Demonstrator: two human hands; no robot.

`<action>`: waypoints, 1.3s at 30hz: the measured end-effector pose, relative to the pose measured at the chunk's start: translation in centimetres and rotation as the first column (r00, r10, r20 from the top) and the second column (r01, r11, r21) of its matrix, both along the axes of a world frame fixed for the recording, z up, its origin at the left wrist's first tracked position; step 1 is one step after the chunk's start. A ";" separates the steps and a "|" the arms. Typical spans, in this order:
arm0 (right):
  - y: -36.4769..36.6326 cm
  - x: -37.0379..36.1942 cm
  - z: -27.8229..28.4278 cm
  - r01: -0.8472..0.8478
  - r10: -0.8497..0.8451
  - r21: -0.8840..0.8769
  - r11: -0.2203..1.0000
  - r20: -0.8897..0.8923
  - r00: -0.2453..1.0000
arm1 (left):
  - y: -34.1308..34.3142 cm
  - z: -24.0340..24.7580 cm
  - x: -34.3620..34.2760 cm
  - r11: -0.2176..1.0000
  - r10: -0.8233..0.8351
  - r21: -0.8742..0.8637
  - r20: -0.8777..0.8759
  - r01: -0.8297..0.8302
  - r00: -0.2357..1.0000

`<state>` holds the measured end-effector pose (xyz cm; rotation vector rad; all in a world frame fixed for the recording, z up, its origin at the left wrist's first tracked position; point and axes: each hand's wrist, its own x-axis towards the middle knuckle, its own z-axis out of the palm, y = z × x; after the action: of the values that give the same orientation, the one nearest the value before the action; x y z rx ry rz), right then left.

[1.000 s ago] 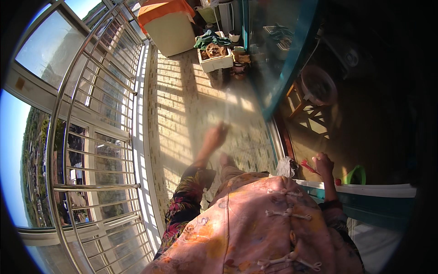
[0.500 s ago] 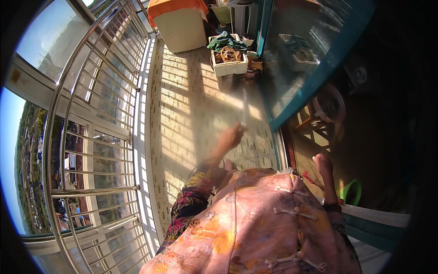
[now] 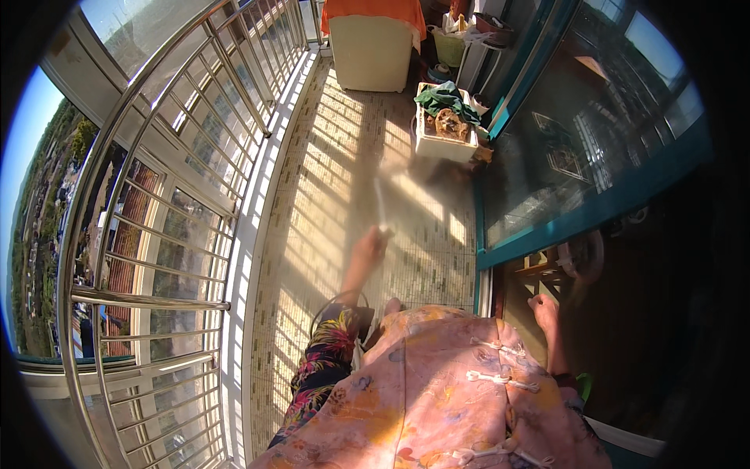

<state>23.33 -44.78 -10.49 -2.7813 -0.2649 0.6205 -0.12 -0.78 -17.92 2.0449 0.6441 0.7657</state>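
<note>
The torso is covered by a pink, flower-patterned cloth garment with pale knotted ties [image 3: 453, 367]; the left arm, in a black sleeve printed with bright flowers [image 3: 324, 356], reaches forward along the garment's left side; its bare forearm [image 3: 355, 283] leads to a motion-blurred left hand [image 3: 372, 245] well beyond the garment's far edge, fingers curled in a grip; the bare right forearm [image 3: 555, 344] extends beside the garment's right edge, elbow side nearer the body; the right hand [image 3: 544, 309] is bent inward, fingers folded loosely; bare toes [image 3: 393, 305] show just past the garment's far edge.
</note>
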 end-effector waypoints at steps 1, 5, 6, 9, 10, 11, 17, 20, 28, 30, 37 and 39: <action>1.2 0.2 0.5 -0.038 0.038 -0.008 0.999 0.014 0.999 | 0.4 0.4 -0.1 1.000 0.012 -0.006 -0.031 -0.012 0.999; 4.5 0.5 2.0 -0.132 0.135 -0.054 0.990 0.075 0.988 | 1.5 1.4 0.4 1.000 0.001 -0.018 -0.026 -0.002 1.000; 5.1 0.6 2.1 -0.160 0.165 -0.056 0.986 0.095 0.982 | 1.5 1.7 0.6 1.000 -0.004 0.010 -0.032 0.004 0.999; 6.4 1.3 2.0 -0.214 0.216 -0.036 0.976 0.108 0.970 | 0.9 2.4 1.5 1.000 -0.007 -0.018 -0.003 0.007 1.000; 6.7 1.7 2.0 -0.228 0.230 -0.028 0.973 0.101 0.968 | 0.7 2.9 1.8 0.999 -0.008 -0.038 0.021 0.009 1.000; 6.9 2.0 2.0 -0.240 0.240 -0.021 0.971 0.093 0.966 | 0.7 3.4 2.1 0.999 -0.006 -0.045 0.048 0.008 0.999; 7.3 4.4 1.2 -0.250 0.246 0.025 0.968 0.102 0.964 | 0.5 8.2 4.2 0.997 -0.007 -0.067 0.213 0.022 0.977; 7.4 6.0 0.7 -0.205 0.200 0.045 0.978 0.088 0.976 | 1.1 12.1 5.4 0.998 -0.036 -0.033 0.315 0.049 0.948; 6.0 9.3 0.8 -0.174 0.165 0.106 0.979 0.090 0.982 | 3.9 20.3 9.6 0.989 -0.042 -0.107 0.475 0.105 0.879; 5.1 9.5 0.1 -0.145 0.133 0.132 0.981 0.094 0.987 | 4.7 21.2 10.6 0.990 -0.032 -0.103 0.473 0.092 0.881; 1.6 9.9 -4.3 -0.030 0.045 0.305 0.952 -0.040 0.998 | 4.4 21.4 12.7 0.987 -0.047 -0.125 0.384 0.102 0.922; 1.1 9.7 -4.8 0.014 0.012 0.345 0.939 -0.071 0.997 | 4.4 21.0 13.0 0.987 -0.050 -0.124 0.363 0.101 0.930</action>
<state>32.99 -43.63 -15.31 -2.4170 -0.3228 0.6076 12.85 3.60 3.11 1.7304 0.3946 0.9894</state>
